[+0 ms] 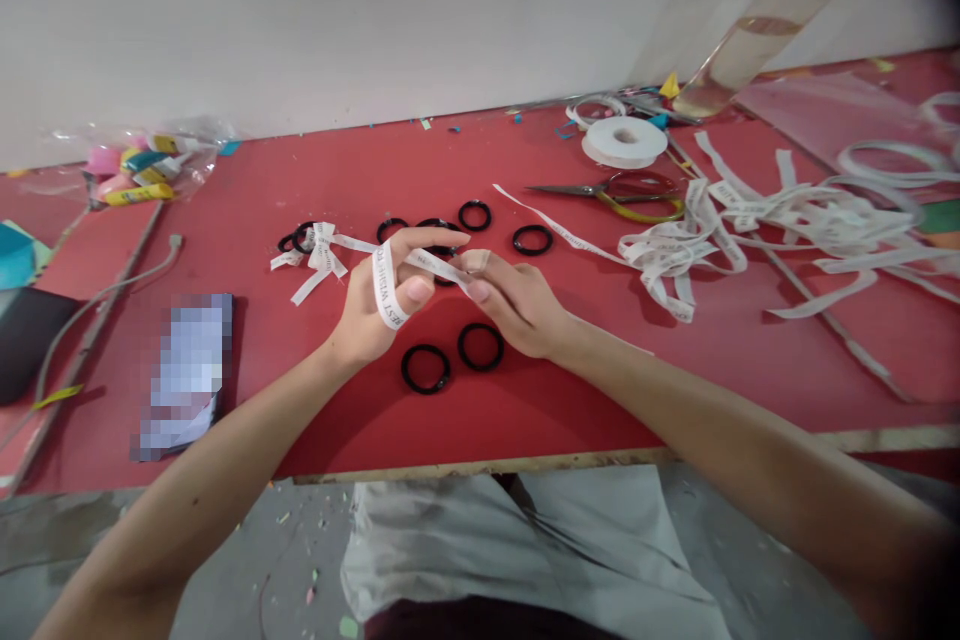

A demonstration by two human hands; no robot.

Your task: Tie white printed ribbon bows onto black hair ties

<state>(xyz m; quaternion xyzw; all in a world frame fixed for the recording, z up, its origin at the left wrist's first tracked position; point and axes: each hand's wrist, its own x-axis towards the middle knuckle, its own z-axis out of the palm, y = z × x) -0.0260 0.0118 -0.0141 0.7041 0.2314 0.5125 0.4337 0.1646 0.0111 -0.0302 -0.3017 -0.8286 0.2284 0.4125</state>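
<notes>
A white printed ribbon (385,285) is looped around my left hand (364,318), whose fingers curve with the index finger stretched toward the right. From there the ribbon runs across to my right hand (523,308), where thumb and fingers pinch it. Both hands are just above the table, fingertips close together. Two black hair ties, one on the left (425,369) and one on the right (481,347), lie below my hands. More black rings, such as the one at the right (532,240), lie behind them, some partly hidden by my fingers. Left of these is a hair tie with a white ribbon bow (321,250).
Scissors (637,195), a ribbon roll (625,142) and a tangled ribbon pile (679,250) lie on the red table (322,160) to the right. A tall clear container with liquid (750,50) leans behind. At left are a phone (187,370), a cable (112,285) and a plastic bag (142,165).
</notes>
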